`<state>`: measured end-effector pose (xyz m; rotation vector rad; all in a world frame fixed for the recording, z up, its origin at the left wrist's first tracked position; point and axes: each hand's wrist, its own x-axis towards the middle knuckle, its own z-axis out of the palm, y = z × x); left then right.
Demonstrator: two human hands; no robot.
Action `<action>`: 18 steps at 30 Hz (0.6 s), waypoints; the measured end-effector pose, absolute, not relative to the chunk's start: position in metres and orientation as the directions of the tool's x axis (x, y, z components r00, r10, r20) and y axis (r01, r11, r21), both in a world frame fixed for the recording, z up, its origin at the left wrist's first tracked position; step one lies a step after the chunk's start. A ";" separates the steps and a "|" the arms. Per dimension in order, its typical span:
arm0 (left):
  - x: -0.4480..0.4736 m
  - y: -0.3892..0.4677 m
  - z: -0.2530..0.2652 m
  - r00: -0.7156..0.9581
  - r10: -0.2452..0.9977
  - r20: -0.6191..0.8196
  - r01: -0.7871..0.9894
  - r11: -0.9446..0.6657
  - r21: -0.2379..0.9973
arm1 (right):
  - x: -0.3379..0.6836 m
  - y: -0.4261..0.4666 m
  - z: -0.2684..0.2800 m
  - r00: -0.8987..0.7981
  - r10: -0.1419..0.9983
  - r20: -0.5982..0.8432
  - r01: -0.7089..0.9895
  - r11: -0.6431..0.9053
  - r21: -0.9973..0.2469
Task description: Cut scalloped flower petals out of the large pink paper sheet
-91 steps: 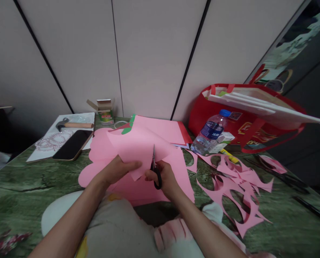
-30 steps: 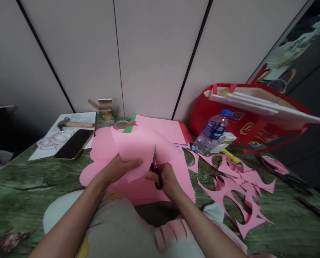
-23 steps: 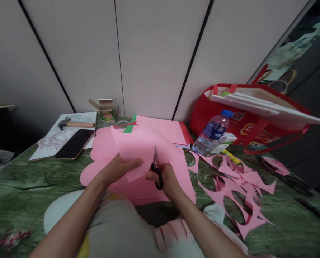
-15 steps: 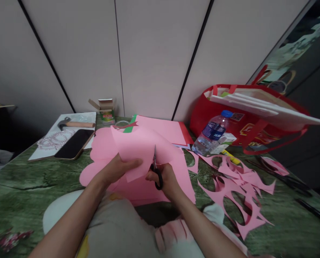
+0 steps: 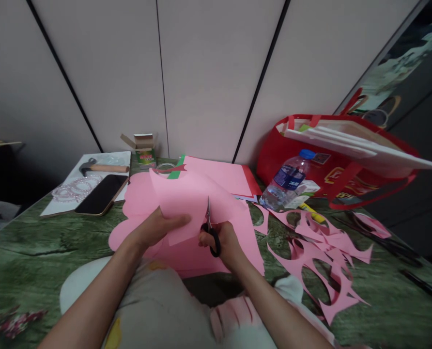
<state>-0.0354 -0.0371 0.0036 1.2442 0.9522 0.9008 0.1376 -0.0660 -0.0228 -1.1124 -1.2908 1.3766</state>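
My left hand (image 5: 167, 225) grips a curled sheet of pink paper (image 5: 183, 196), thumb on top and the other fingers hidden behind it. Black-handled scissors (image 5: 214, 240) are in my right hand (image 5: 225, 242), with fingers through the loops. Their blades point away from me and lie at a cut in the sheet, close to the right of my left thumb. Beneath the held sheet lies more pink paper (image 5: 250, 247), some of it with scalloped edges on the left. A plush toy (image 5: 165, 305) rests under my forearms.
Pink paper offcuts (image 5: 332, 291) are strewn on the right of the green table (image 5: 27, 276). Behind them are a water bottle (image 5: 286, 177) and a red bag (image 5: 270, 150). A phone (image 5: 101, 194), a hammer (image 5: 107, 168) and a small open box (image 5: 145, 152) stand or lie at the left back.
Both hands stay almost where they were. The scissors' blades have shifted very slightly on the sheet, and the view has moved a little.
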 end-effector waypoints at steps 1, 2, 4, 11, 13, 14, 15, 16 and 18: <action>-0.036 -0.037 0.004 0.353 0.932 -0.087 -0.041 0.108 0.993 | 0.138 -0.066 -0.022 -0.172 0.985 -0.031 -0.032 -0.037 -0.999; -0.036 -0.038 0.005 0.355 0.931 -0.086 -0.043 0.109 0.993 | 0.138 -0.066 -0.022 -0.172 0.984 -0.037 -0.025 -0.042 -0.999; -0.036 -0.038 0.007 0.353 0.931 -0.093 -0.040 0.114 0.993 | 0.138 -0.066 -0.022 -0.172 0.984 -0.049 -0.013 -0.052 -0.999; -0.037 -0.040 0.009 0.338 0.934 -0.113 -0.045 0.136 0.990 | 0.139 -0.066 -0.024 -0.179 0.982 -0.063 0.007 -0.063 -0.998; -0.038 -0.039 0.008 0.335 0.936 -0.110 -0.047 0.133 0.990 | 0.139 -0.066 -0.025 -0.180 0.981 -0.066 0.015 -0.064 -0.998; -0.038 -0.039 0.007 0.333 0.937 -0.108 -0.047 0.131 0.990 | 0.139 -0.066 -0.025 -0.180 0.981 -0.069 0.020 -0.066 -0.998; -0.039 -0.039 0.006 0.329 0.939 -0.105 -0.050 0.129 0.990 | 0.139 -0.065 -0.026 -0.182 0.981 -0.072 0.024 -0.069 -0.997; -0.039 -0.038 0.006 0.324 0.940 -0.104 -0.055 0.128 0.990 | 0.139 -0.066 -0.026 -0.182 0.980 -0.075 0.025 -0.071 -0.997; -0.039 -0.037 0.006 0.322 0.940 -0.110 -0.066 0.138 0.988 | 0.138 -0.066 -0.026 -0.182 0.980 -0.075 0.021 -0.073 -0.997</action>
